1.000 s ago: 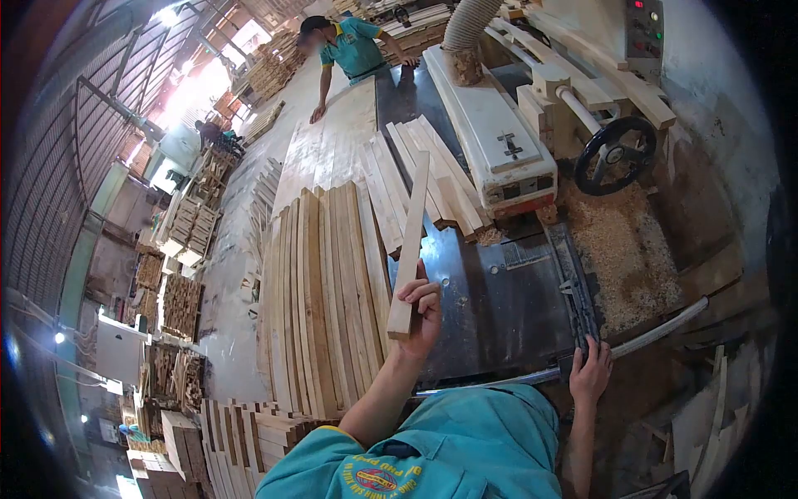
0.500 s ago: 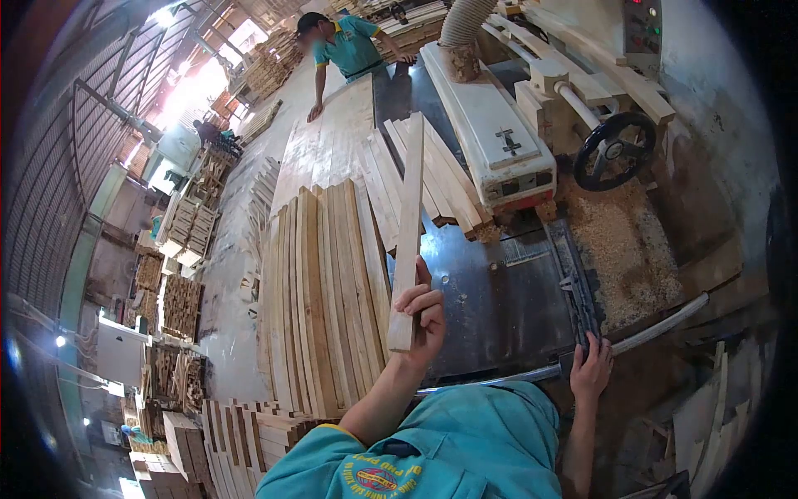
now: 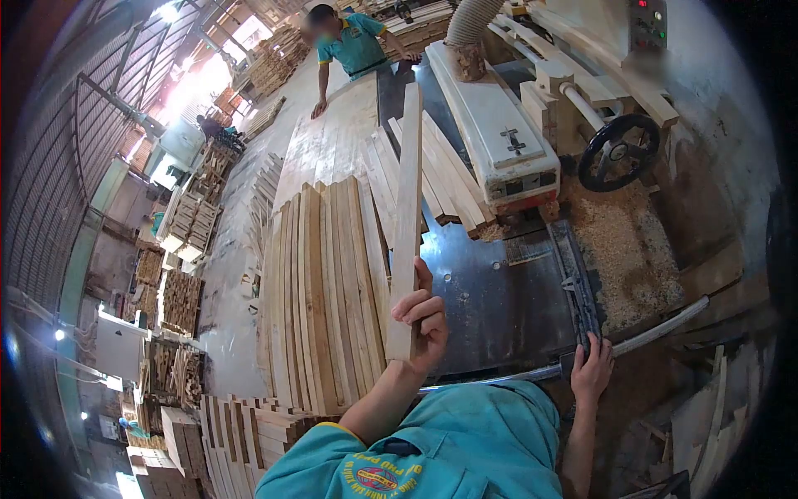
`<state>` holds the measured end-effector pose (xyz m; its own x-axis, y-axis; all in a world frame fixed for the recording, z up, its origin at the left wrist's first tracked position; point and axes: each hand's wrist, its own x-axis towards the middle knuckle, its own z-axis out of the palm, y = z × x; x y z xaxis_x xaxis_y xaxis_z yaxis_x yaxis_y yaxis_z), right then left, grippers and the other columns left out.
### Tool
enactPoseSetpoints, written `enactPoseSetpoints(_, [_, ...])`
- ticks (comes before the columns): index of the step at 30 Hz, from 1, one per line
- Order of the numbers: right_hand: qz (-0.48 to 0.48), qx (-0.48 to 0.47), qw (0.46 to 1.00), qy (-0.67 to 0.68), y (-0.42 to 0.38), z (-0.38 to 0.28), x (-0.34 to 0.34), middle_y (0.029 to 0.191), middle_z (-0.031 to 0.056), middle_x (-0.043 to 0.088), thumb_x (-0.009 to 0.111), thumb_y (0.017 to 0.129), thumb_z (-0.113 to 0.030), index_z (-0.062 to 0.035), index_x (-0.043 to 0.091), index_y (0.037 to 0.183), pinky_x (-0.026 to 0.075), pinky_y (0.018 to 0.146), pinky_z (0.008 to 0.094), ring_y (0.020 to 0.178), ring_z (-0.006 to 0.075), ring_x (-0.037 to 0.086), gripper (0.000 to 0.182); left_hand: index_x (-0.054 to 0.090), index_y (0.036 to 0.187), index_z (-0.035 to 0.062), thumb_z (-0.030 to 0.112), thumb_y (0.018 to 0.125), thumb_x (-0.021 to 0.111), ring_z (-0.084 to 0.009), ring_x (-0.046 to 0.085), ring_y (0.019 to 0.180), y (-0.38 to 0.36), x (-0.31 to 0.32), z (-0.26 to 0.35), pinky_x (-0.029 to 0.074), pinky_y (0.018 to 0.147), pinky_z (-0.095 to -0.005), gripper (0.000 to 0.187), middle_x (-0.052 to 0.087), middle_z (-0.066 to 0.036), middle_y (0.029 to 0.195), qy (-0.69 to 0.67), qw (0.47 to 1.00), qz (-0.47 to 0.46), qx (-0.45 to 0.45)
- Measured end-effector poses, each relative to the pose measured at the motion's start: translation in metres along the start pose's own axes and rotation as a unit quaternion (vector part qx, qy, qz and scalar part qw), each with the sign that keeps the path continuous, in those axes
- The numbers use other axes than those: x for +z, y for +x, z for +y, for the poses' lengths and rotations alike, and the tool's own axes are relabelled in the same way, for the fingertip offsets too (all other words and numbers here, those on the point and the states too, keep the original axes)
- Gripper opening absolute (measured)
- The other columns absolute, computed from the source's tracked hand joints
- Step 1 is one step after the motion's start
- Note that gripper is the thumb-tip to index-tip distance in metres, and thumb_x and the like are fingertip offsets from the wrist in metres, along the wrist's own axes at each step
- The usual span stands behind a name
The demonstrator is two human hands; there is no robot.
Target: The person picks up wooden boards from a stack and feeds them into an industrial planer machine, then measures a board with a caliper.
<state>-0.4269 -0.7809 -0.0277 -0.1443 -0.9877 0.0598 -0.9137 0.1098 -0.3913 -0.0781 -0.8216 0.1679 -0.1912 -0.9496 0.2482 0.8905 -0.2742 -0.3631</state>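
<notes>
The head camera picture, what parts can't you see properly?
- Right hand: head view, what its fingers grip is hidden beneath them.
- Wooden slat in the left hand: lower end covered by fingers.
- Control panel: cut off by the top edge, lettering too small.

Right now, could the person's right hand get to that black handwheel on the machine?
Probably not without stepping closer. The right hand rests on the near edge of the dark metal table, and the black handwheel sits well beyond it, past a sawdust pile. Nothing blocks the way.
</notes>
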Motion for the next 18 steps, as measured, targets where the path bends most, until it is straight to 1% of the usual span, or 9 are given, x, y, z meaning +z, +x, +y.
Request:
enactPoseSetpoints(4, [-0.002, 0.003, 1.0, 0.005, 0.0, -0.002, -0.002, 0.137, 0.0208, 0.053, 0.047, 0.112, -0.041, -0.0122, 0.057, 0.142, 0.046, 0.104, 0.0567, 0.128, 0.04, 0.054, 0.043, 0.042, 0.16, 0.0115, 0.018, 0.113, 0.045, -0.009, 0.049, 0.078, -0.003, -0.006, 0.006, 0.035, 0.068, -0.0265, 0.047, 0.06, 0.003, 0.08, 0.054, 0.998, 0.004, -0.021])
enactPoseSetpoints(6, [-0.001, 0.005, 1.0, 0.0, -0.001, -0.001, 0.001, 0.137, 0.0207, 0.053, 0.047, 0.112, -0.042, -0.0123, 0.057, 0.142, 0.047, 0.104, 0.0567, 0.129, 0.04, 0.054, 0.043, 0.041, 0.16, 0.0119, 0.029, 0.115, 0.042, -0.01, 0.05, 0.078, -0.003, -0.008, 0.007, 0.038, 0.07, -0.0273, 0.048, 0.059, 0.001, 0.079, 0.26, 0.963, 0.061, 0.028])
enactPoseSetpoints(7, [0.0, 0.006, 1.0, -0.005, -0.001, 0.0, 0.001, 0.138, 0.0206, 0.053, 0.047, 0.112, -0.042, -0.0125, 0.057, 0.143, 0.047, 0.104, 0.0567, 0.13, 0.0401, 0.054, 0.043, 0.041, 0.16, 0.0119, 0.029, 0.115, 0.042, -0.01, 0.05, 0.078, -0.002, -0.009, 0.006, 0.038, 0.07, -0.0273, 0.048, 0.059, 0.001, 0.079, 0.26, 0.963, 0.061, 0.027])
enactPoseSetpoints(9, [-0.007, 0.012, 1.0, -0.002, 0.0, -0.002, -0.001, 0.138, 0.0207, 0.053, 0.048, 0.112, -0.041, -0.0127, 0.057, 0.143, 0.047, 0.105, 0.057, 0.13, 0.0405, 0.053, 0.043, 0.041, 0.156, 0.0097, 0.036, 0.115, 0.042, -0.0123, 0.052, 0.073, 0.007, -0.002, -0.003, 0.041, 0.065, -0.029, 0.049, 0.057, -0.002, 0.078, 0.601, 0.77, 0.194, 0.095])
enactPoseSetpoints(10, [-0.014, 0.017, 1.0, 0.001, 0.0, -0.002, -0.002, 0.138, 0.0209, 0.053, 0.048, 0.111, -0.041, -0.0129, 0.057, 0.143, 0.047, 0.105, 0.0573, 0.131, 0.041, 0.053, 0.043, 0.048, 0.142, 0.0094, 0.038, 0.116, 0.037, -0.0115, 0.054, 0.072, 0.01, 0.006, -0.012, 0.047, 0.065, -0.0301, 0.04, 0.056, -0.004, 0.082, 0.686, 0.672, 0.256, 0.113])
enactPoseSetpoints(11, [-0.014, 0.016, 1.0, 0.001, 0.0, -0.002, -0.002, 0.138, 0.0209, 0.053, 0.048, 0.111, -0.041, -0.0129, 0.057, 0.143, 0.047, 0.105, 0.0573, 0.131, 0.041, 0.053, 0.043, 0.048, 0.142, 0.0094, 0.038, 0.116, 0.037, -0.0115, 0.054, 0.072, 0.01, 0.004, -0.013, 0.047, 0.065, -0.0301, 0.04, 0.056, -0.004, 0.082, 0.686, 0.672, 0.256, 0.113])
enactPoseSetpoints(13, [-0.016, 0.015, 1.0, 0.003, 0.0, -0.002, -0.002, 0.138, 0.0217, 0.053, 0.049, 0.111, -0.041, -0.0128, 0.057, 0.143, 0.046, 0.106, 0.0581, 0.13, 0.0419, 0.054, 0.043, 0.051, 0.125, 0.01, 0.041, 0.117, 0.034, -0.0114, 0.058, 0.074, 0.012, -0.002, -0.016, 0.052, 0.069, -0.0304, 0.037, 0.057, -0.004, 0.089, 0.746, 0.565, 0.315, 0.157])
enactPoseSetpoints(14, [-0.015, 0.017, 1.0, 0.004, 0.001, -0.003, -0.003, 0.138, 0.0217, 0.053, 0.049, 0.111, -0.041, -0.0128, 0.057, 0.143, 0.046, 0.106, 0.0581, 0.13, 0.0419, 0.054, 0.043, 0.049, 0.116, 0.0103, 0.042, 0.117, 0.034, -0.0104, 0.061, 0.078, 0.009, -0.011, -0.008, 0.056, 0.073, -0.0304, 0.036, 0.057, -0.004, 0.094, 0.752, 0.563, 0.305, 0.155])
enactPoseSetpoints(18, [0.009, -0.002, 1.0, 0.0, 0.0, 0.0, 0.001, 0.136, 0.0216, 0.054, 0.05, 0.111, -0.04, -0.0121, 0.057, 0.142, 0.046, 0.105, 0.0588, 0.129, 0.0419, 0.054, 0.043, 0.052, 0.115, 0.0079, 0.037, 0.117, 0.04, -0.0077, 0.059, 0.076, 0.007, -0.029, -0.001, 0.051, 0.065, -0.0269, 0.032, 0.058, -0.002, 0.09, 0.791, 0.514, 0.261, 0.207])
